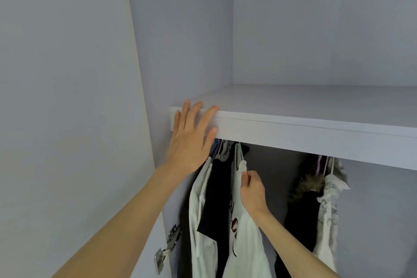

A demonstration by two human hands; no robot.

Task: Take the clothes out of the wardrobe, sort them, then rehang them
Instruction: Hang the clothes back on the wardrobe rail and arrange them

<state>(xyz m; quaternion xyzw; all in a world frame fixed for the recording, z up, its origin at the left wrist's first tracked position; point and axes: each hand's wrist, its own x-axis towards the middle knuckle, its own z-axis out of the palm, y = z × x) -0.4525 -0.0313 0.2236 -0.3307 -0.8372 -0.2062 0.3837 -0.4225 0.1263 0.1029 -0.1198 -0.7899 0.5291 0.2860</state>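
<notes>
Pale lilac-grey panels (67,52), soft even light, metal hinge (167,248).

No legible text, label, brand, number or sign is present. The white garment (244,232) pinched by the right hand (251,189) carries a dark red and black print below the fingers (246,176), too folded and blurred to read. The white ruffled garment (328,205), well right of those fingers, bears a faint grey pattern, unreadable.
</notes>
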